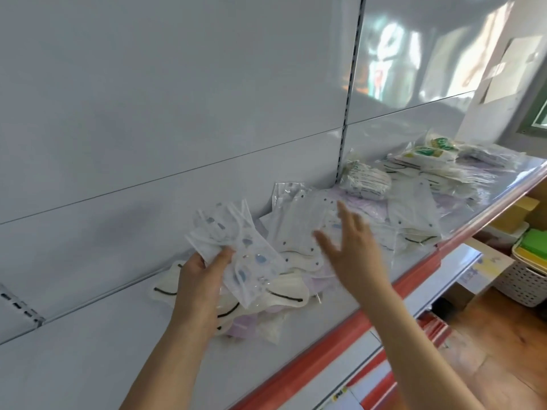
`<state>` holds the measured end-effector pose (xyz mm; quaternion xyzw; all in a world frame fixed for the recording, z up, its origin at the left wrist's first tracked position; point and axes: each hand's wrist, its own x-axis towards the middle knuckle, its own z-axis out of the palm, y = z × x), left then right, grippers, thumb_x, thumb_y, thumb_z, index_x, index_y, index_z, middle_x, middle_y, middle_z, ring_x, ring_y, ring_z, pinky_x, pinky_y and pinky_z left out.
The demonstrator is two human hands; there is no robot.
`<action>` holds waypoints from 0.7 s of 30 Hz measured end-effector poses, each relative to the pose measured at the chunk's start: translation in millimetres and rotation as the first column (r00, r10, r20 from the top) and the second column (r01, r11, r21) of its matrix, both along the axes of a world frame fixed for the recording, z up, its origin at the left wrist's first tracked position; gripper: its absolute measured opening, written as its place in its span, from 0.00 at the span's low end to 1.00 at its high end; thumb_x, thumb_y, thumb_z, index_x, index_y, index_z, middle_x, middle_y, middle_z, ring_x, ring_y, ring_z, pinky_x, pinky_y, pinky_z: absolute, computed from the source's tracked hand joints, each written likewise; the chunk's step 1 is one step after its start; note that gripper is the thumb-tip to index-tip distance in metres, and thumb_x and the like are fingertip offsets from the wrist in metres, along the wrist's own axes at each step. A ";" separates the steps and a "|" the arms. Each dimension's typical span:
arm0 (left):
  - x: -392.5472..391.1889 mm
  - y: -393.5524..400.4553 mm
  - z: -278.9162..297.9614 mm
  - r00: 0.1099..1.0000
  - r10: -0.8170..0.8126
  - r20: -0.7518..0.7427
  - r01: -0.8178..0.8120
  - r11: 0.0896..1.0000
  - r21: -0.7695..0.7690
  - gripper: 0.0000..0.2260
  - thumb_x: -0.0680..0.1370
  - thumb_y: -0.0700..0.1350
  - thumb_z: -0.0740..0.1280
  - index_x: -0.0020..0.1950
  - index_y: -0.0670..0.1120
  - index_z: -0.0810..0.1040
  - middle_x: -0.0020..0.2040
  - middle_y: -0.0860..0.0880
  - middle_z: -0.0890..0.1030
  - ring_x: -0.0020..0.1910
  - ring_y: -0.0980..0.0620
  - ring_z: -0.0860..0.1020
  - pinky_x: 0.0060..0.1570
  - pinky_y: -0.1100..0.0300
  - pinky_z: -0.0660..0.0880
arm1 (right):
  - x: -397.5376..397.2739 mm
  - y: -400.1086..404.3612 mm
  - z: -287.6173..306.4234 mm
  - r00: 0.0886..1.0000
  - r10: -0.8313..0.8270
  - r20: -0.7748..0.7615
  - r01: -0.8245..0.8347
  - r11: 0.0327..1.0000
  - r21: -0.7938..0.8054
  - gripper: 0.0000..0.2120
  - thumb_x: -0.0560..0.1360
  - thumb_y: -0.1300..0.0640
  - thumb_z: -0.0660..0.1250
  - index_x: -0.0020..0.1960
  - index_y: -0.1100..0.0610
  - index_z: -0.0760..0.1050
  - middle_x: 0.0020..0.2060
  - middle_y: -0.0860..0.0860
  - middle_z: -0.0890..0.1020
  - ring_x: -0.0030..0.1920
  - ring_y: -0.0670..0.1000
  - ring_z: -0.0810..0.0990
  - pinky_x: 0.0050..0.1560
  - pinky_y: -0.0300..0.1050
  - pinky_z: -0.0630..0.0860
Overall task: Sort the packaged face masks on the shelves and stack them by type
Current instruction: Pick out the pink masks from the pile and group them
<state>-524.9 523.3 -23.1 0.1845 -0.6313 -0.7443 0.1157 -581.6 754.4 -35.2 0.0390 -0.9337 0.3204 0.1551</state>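
Note:
My left hand (201,285) grips a bunch of clear-packaged white masks with blue spots (236,250), lifted above a heap of cream masks with black straps (281,291) on the grey shelf (88,350). With fingers spread and holding nothing, my right hand (349,247) hovers over white dotted mask packs (299,229). Further right lie lilac packs (367,207), a bundle of striped masks (365,180) and green-labelled packs (426,150).
The shelf has a red front edge (325,350) and a grey back panel (148,113). Below right stand a white basket with green items (529,261) and yellow boxes (518,211) over a wooden floor (503,335).

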 end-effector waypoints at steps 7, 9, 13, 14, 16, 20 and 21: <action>0.6 1.4 -3.0 1.000 -0.017 0.000 0.017 1.000 -0.014 0.06 0.80 0.39 0.69 0.52 0.49 0.84 0.48 0.49 0.88 0.50 0.46 0.86 0.58 0.44 0.80 | -35.6 63.9 -20.8 0.958 -0.255 0.128 0.218 0.943 0.252 0.31 0.75 0.46 0.70 0.74 0.55 0.66 0.64 0.57 0.76 0.67 0.60 0.71 0.71 0.55 0.62; 6.0 1.4 -4.6 1.000 -0.028 0.001 0.028 0.999 -0.023 0.07 0.80 0.39 0.69 0.53 0.50 0.84 0.49 0.49 0.88 0.50 0.47 0.86 0.56 0.46 0.80 | -27.6 58.8 -21.5 0.954 -0.285 0.087 0.262 0.942 0.211 0.20 0.75 0.49 0.70 0.66 0.53 0.75 0.61 0.56 0.78 0.64 0.60 0.72 0.70 0.55 0.62; 10.6 4.2 2.7 0.999 -0.043 -0.021 0.042 0.999 -0.013 0.07 0.82 0.42 0.66 0.54 0.52 0.82 0.46 0.53 0.87 0.45 0.52 0.86 0.49 0.52 0.79 | -9.4 46.3 -1.3 0.960 -0.281 -0.005 0.281 0.960 -0.010 0.09 0.75 0.50 0.71 0.52 0.54 0.79 0.49 0.53 0.81 0.52 0.58 0.77 0.61 0.53 0.70; 9.2 4.2 3.0 1.000 -0.024 -0.017 0.024 1.000 -0.002 0.06 0.82 0.44 0.65 0.53 0.52 0.82 0.46 0.52 0.87 0.45 0.51 0.85 0.50 0.52 0.78 | -3.0 41.9 7.8 0.974 -0.226 -0.001 0.223 0.964 -0.145 0.09 0.75 0.49 0.71 0.47 0.54 0.77 0.41 0.51 0.80 0.44 0.54 0.77 0.50 0.48 0.74; 7.7 4.3 2.4 1.000 0.008 -0.005 -0.008 1.000 -0.024 0.04 0.81 0.49 0.66 0.49 0.53 0.80 0.48 0.49 0.86 0.46 0.48 0.84 0.52 0.49 0.77 | 15.7 27.9 28.3 0.998 -0.039 0.053 0.058 0.901 -0.430 0.11 0.74 0.49 0.72 0.41 0.55 0.75 0.30 0.51 0.76 0.31 0.48 0.72 0.33 0.38 0.68; 15.5 13.9 6.1 0.996 -0.068 -0.057 0.071 0.996 0.045 0.13 0.84 0.57 0.59 0.60 0.55 0.80 0.57 0.50 0.86 0.56 0.49 0.84 0.58 0.48 0.79 | 44.1 -25.9 41.9 0.936 0.323 0.140 -0.123 0.674 -0.729 0.09 0.73 0.51 0.75 0.47 0.55 0.79 0.34 0.54 0.83 0.33 0.49 0.80 0.36 0.42 0.75; 18.4 17.1 8.7 0.990 -0.122 -0.076 0.127 0.990 0.065 0.17 0.84 0.60 0.56 0.63 0.54 0.80 0.57 0.50 0.86 0.56 0.50 0.85 0.56 0.50 0.80 | 46.1 -42.7 34.7 0.926 0.343 0.156 -0.147 0.711 -0.688 0.10 0.72 0.50 0.75 0.46 0.55 0.78 0.32 0.53 0.81 0.32 0.47 0.78 0.34 0.39 0.74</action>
